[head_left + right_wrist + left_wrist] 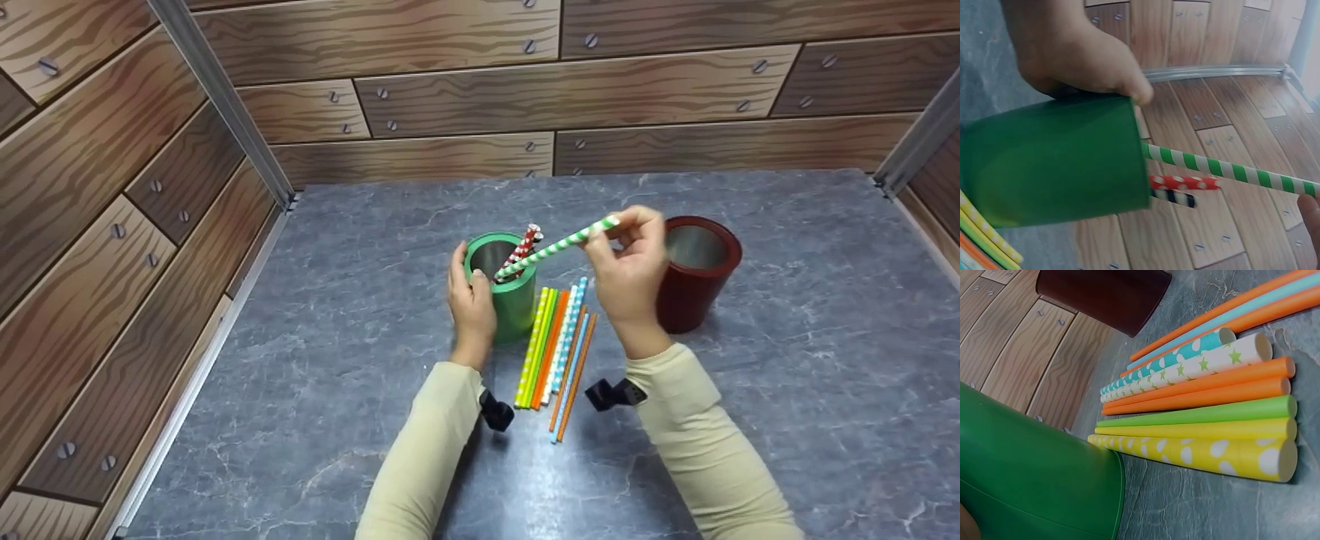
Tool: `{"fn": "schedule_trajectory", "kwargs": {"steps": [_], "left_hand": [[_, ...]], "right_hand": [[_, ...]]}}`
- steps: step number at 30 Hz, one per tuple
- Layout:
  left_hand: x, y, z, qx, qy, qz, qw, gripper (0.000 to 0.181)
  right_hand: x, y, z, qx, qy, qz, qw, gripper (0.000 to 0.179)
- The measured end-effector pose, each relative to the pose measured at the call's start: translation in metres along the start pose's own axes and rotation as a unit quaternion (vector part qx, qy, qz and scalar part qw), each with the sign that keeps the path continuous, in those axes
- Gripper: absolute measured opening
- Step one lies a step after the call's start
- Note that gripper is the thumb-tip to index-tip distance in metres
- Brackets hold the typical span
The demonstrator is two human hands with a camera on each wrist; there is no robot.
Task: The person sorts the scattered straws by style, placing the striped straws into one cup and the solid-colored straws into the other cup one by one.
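Observation:
A green cup [515,315] stands upright on the table, and my left hand [471,307] holds it from the left with the thumb near the rim. My right hand [631,262] pinches a green-and-white striped paper straw [559,246] by its upper end. The straw slants down to the left, its lower end inside the cup's mouth. In the right wrist view, a red straw with white dots [1185,183] and a black-and-white striped straw [1179,198] stick out of the same cup.
Right of the green cup lies a row of loose straws, including yellow dotted [531,349], orange [551,345] and blue dotted [570,341] ones. A dark red cup [686,300] stands behind my right hand. Wood-patterned walls [450,97] border the table at the back and sides.

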State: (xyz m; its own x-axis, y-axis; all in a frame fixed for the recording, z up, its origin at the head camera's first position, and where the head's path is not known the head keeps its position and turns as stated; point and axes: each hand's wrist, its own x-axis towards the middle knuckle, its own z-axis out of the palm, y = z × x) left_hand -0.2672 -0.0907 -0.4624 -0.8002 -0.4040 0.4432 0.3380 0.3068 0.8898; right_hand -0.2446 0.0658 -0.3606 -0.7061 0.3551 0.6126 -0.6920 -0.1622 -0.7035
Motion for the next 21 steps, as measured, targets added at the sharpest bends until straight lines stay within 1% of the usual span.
{"fn": "schedule_trajectory", "kwargs": {"steps": [4,11,15,21], "left_hand": [[0.000,0.000,0.001,-0.003,0.004,0.002,1.0000,0.047],[-0.002,-0.001,0.001,0.004,-0.007,-0.001,1.0000,0.047],[-0.003,0.000,0.001,0.005,-0.009,0.002,0.9999,0.047],[-0.001,-0.001,0.001,0.002,0.004,0.008,1.0000,0.047]], "right_hand": [[-0.009,0.012,0.007,-0.062,-0.026,-0.018,0.9975,0.016],[-0.026,0.032,0.013,-0.140,-0.072,-0.041,0.9868,0.021],[-0.031,0.043,0.012,-0.167,-0.093,-0.058,0.9798,0.018],[-0.035,0.053,0.015,-0.189,-0.116,-0.062,0.9731,0.017]]}}
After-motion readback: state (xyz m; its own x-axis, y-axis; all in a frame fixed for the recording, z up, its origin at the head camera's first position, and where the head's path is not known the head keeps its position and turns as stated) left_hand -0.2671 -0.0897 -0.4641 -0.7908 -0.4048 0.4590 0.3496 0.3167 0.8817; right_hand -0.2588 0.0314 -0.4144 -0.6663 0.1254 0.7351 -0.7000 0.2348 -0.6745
